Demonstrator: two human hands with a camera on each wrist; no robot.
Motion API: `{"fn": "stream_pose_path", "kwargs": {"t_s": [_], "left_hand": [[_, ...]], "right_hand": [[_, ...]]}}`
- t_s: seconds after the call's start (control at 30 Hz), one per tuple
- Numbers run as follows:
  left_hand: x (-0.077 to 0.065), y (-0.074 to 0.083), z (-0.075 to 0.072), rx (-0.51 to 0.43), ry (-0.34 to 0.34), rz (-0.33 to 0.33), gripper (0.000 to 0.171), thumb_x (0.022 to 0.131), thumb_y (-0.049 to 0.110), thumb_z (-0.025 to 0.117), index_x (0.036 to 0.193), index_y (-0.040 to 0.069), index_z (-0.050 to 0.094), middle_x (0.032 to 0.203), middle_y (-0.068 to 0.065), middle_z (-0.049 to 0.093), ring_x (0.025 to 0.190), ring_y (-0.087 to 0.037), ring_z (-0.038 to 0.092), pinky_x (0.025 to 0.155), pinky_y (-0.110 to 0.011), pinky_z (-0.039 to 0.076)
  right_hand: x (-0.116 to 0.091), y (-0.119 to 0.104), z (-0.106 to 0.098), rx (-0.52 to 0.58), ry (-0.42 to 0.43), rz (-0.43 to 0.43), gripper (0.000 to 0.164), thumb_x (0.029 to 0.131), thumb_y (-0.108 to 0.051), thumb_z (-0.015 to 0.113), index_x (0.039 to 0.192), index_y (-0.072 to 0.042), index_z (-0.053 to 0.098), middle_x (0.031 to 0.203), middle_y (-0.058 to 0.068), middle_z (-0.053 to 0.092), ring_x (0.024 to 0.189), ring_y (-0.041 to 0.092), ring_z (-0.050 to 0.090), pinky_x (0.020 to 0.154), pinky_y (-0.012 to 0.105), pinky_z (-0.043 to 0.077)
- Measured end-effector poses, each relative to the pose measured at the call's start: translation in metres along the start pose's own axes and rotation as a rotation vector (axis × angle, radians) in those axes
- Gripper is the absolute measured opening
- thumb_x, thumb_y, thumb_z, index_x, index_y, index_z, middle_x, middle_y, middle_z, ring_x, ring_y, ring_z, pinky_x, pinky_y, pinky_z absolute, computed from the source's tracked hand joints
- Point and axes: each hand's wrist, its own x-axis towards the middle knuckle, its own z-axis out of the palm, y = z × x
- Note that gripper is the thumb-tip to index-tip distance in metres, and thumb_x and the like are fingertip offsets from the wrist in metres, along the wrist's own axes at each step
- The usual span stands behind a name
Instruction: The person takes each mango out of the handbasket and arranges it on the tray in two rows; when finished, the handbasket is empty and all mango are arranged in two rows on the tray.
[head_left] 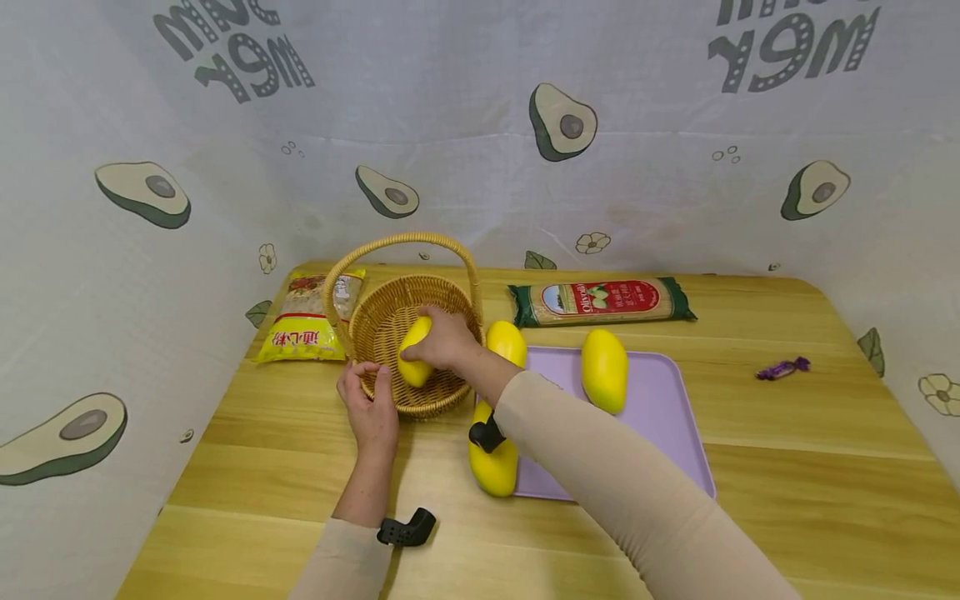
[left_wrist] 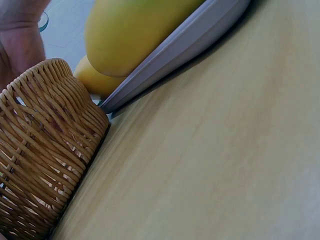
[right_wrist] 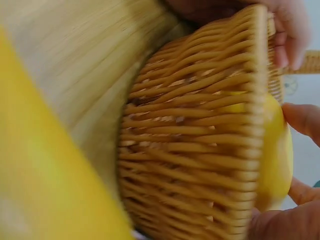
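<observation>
A round wicker basket point(head_left: 375, 312) with a tall arched handle stands on the table. My left hand point(head_left: 372, 417) grips its near-left rim, fingertips over the edge, as the right wrist view also shows. Inside the basket's opening, my right hand point(head_left: 447, 340) holds a yellow mango point(head_left: 415, 375) between thumb and fingers. In the right wrist view that mango point(right_wrist: 276, 155) shows above the rim, blurred. To the right is a lilac tray point(head_left: 660, 417) with a mango point(head_left: 604, 371) on it. Two more mangoes point(head_left: 506, 340) lie along the tray's left edge, partly behind my right arm.
A yellow bag of pasta point(head_left: 300, 329) lies left of the basket, partly behind its handle. Behind the tray lies a long spaghetti pack point(head_left: 600, 302) with green ends. A purple wrapped candy point(head_left: 783, 369) is on the right of the table. A patterned curtain point(head_left: 480, 183) hangs behind.
</observation>
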Motion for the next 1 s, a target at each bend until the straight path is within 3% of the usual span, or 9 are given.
{"fn": "stream_pose_path", "kwargs": {"t_s": [0.2, 0.53, 0.8, 1.0], "left_hand": [[0.000, 0.000, 0.000, 0.010, 0.009, 0.004, 0.016, 0.100, 0.019, 0.059, 0.106, 0.006, 0.052, 0.157, -0.016, 0.027, 0.155, -0.034, 0.020, 0.126, -0.058, 0.014], [0.000, -0.001, -0.001, 0.003, 0.004, 0.006, 0.012, 0.100, 0.018, 0.058, 0.104, 0.008, 0.052, 0.157, -0.017, 0.026, 0.155, -0.035, 0.019, 0.126, -0.059, 0.015], [0.001, -0.003, -0.001, -0.021, 0.005, 0.025, 0.015, 0.101, 0.016, 0.059, 0.105, 0.004, 0.052, 0.156, -0.019, 0.026, 0.155, -0.036, 0.018, 0.126, -0.059, 0.014], [-0.001, -0.004, -0.001, -0.033, 0.008, 0.044, 0.021, 0.101, 0.014, 0.060, 0.108, -0.002, 0.051, 0.154, -0.020, 0.027, 0.154, -0.038, 0.018, 0.125, -0.062, 0.015]], "right_hand": [[-0.010, -0.016, -0.014, 0.050, 0.028, -0.078, 0.079, 0.083, -0.026, 0.084, 0.152, -0.023, 0.046, 0.144, 0.021, 0.044, 0.119, 0.033, 0.057, 0.090, 0.041, 0.057], [-0.042, -0.022, -0.048, 0.006, -0.053, -0.212, 0.082, 0.083, -0.028, 0.083, 0.155, -0.027, 0.043, 0.150, 0.017, 0.042, 0.123, 0.032, 0.053, 0.091, 0.044, 0.057], [-0.069, 0.000, -0.073, -0.065, -0.137, -0.281, 0.085, 0.081, -0.026, 0.084, 0.155, -0.029, 0.041, 0.148, 0.012, 0.046, 0.119, 0.030, 0.055, 0.088, 0.042, 0.055], [-0.095, 0.027, -0.093, -0.089, -0.195, -0.311, 0.090, 0.082, -0.025, 0.084, 0.158, -0.027, 0.036, 0.161, 0.008, 0.037, 0.129, 0.030, 0.051, 0.099, 0.049, 0.053]]}}
